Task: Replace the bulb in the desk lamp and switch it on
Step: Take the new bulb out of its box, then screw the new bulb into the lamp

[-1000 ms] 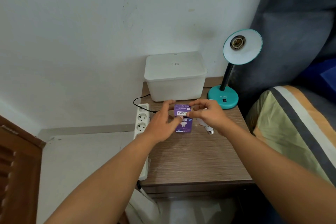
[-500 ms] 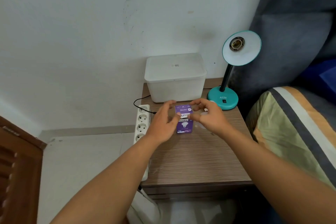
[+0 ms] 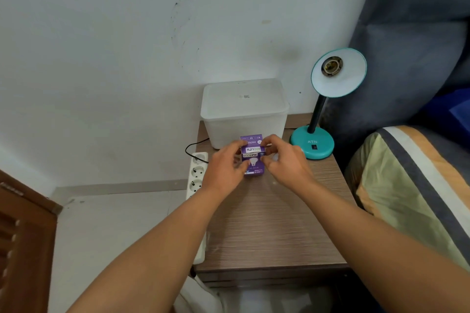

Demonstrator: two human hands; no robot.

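A purple bulb box (image 3: 253, 157) stands upright on the wooden bedside table (image 3: 267, 223), its top flap lifted towards the back. My left hand (image 3: 225, 169) grips the box's left side. My right hand (image 3: 284, 160) pinches its upper right edge at the flap. The teal desk lamp (image 3: 315, 143) stands at the table's back right, its shade (image 3: 339, 73) tilted towards me with an empty socket (image 3: 331, 66). The old bulb seen earlier beside the box is hidden behind my right hand.
A white lidded plastic bin (image 3: 245, 112) sits against the wall behind the box. A white power strip (image 3: 197, 180) runs along the table's left edge with a black cord plugged in. A bed with a striped pillow (image 3: 412, 185) borders the right side.
Both hands and the box have shifted slightly towards the bin. The box's top flap now stands open higher. The old bulb by my right hand is no longer visible.
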